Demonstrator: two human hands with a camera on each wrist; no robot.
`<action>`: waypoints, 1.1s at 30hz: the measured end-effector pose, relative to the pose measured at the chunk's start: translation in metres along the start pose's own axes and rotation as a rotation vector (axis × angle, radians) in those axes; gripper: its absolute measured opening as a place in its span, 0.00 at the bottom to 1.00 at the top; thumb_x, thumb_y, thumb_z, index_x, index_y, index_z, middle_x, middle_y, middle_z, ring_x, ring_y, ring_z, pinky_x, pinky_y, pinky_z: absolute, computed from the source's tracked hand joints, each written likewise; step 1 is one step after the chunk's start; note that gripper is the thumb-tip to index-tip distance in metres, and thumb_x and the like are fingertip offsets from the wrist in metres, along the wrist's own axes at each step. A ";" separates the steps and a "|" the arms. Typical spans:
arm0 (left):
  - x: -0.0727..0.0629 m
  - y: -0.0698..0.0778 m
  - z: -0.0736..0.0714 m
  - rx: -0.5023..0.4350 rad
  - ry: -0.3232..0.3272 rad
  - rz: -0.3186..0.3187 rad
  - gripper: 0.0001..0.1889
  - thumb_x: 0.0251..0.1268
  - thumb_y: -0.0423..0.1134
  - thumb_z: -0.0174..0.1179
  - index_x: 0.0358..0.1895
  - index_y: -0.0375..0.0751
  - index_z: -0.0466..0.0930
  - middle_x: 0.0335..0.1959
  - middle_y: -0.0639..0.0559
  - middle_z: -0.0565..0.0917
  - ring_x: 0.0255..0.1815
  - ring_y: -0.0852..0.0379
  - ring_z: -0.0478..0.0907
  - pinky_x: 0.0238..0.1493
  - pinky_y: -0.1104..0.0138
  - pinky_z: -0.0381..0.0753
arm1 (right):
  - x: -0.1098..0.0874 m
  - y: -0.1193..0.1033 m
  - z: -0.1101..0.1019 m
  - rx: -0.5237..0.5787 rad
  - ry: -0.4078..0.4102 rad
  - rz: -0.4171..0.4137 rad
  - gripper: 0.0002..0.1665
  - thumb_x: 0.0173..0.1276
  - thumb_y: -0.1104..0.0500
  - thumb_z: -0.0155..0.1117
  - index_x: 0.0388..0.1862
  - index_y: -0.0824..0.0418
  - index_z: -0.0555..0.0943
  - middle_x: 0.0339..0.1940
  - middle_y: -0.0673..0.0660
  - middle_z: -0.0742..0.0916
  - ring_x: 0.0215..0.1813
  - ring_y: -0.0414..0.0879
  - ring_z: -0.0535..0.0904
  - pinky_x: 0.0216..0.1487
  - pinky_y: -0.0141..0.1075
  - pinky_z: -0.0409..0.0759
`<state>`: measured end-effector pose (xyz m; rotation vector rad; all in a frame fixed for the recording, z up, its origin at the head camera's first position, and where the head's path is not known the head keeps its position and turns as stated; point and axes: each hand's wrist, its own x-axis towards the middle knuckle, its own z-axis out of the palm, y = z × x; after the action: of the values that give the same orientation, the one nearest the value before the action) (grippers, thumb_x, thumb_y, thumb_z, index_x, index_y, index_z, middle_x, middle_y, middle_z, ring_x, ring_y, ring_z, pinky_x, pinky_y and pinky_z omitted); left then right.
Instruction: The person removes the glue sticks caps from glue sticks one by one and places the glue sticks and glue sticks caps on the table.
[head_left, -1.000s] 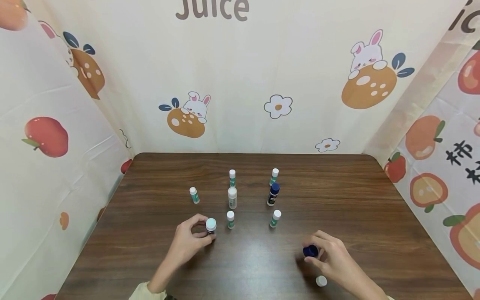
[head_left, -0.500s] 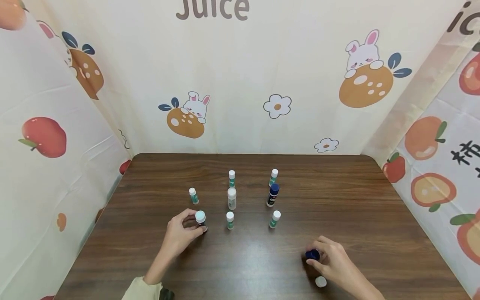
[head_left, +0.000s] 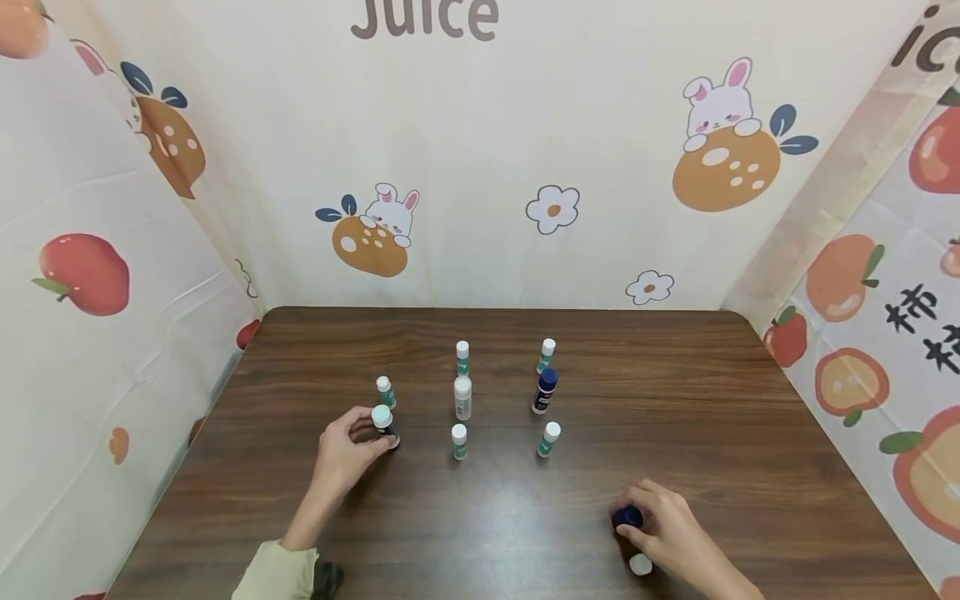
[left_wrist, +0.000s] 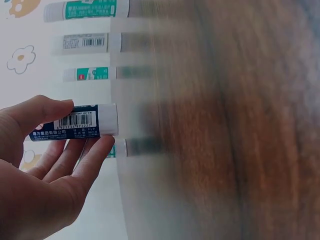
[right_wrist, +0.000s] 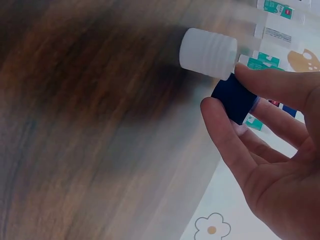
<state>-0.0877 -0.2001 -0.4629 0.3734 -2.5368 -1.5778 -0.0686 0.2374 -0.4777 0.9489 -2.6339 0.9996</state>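
Observation:
My left hand [head_left: 345,450] grips an upright glue stick [head_left: 384,425] with a dark barcode label, a white base and a pale top. It is just in front of a small green-labelled glue stick [head_left: 386,392] at the left of the group. In the left wrist view the thumb and fingers curl around the dark label [left_wrist: 80,120]. At the right, my right hand [head_left: 667,525] pinches a dark blue cap [right_wrist: 235,100] between thumb and fingers. Close beside that hand, a ribbed white cap [right_wrist: 207,52] stands on the table.
In the table's middle stand a white glue stick [head_left: 462,398], a navy glue stick with blue cap [head_left: 546,392], and several small green-labelled ones, such as this front glue stick [head_left: 550,439]. Printed curtains [head_left: 480,150] enclose the wooden table [head_left: 675,375] behind and at both sides.
My left hand has carried the glue stick left and away from me, close to the small leftmost one. The right hand has shifted slightly toward me, still pinching the blue cap.

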 end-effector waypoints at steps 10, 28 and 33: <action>0.009 -0.003 -0.001 0.025 0.013 -0.018 0.18 0.47 0.29 0.70 0.45 0.36 0.78 0.44 0.42 0.84 0.48 0.47 0.80 0.53 0.55 0.77 | -0.004 0.002 0.001 0.013 -0.067 0.078 0.19 0.41 0.71 0.77 0.32 0.56 0.82 0.31 0.47 0.81 0.28 0.32 0.70 0.21 0.27 0.71; 0.018 -0.009 -0.003 0.031 0.019 -0.037 0.20 0.49 0.29 0.68 0.48 0.34 0.77 0.45 0.39 0.83 0.48 0.44 0.80 0.53 0.52 0.75 | -0.006 0.000 -0.003 0.050 -0.139 0.134 0.14 0.50 0.66 0.74 0.36 0.58 0.82 0.31 0.46 0.78 0.25 0.31 0.68 0.20 0.27 0.71; 0.019 -0.011 -0.003 0.025 0.028 -0.039 0.20 0.49 0.29 0.69 0.49 0.35 0.77 0.46 0.40 0.83 0.48 0.46 0.80 0.52 0.56 0.77 | -0.006 -0.003 -0.005 0.036 -0.136 0.143 0.12 0.52 0.64 0.73 0.36 0.57 0.82 0.29 0.44 0.77 0.25 0.29 0.67 0.20 0.26 0.71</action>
<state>-0.1040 -0.2123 -0.4716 0.4478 -2.5453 -1.5443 -0.0628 0.2423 -0.4741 0.8754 -2.8402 1.0516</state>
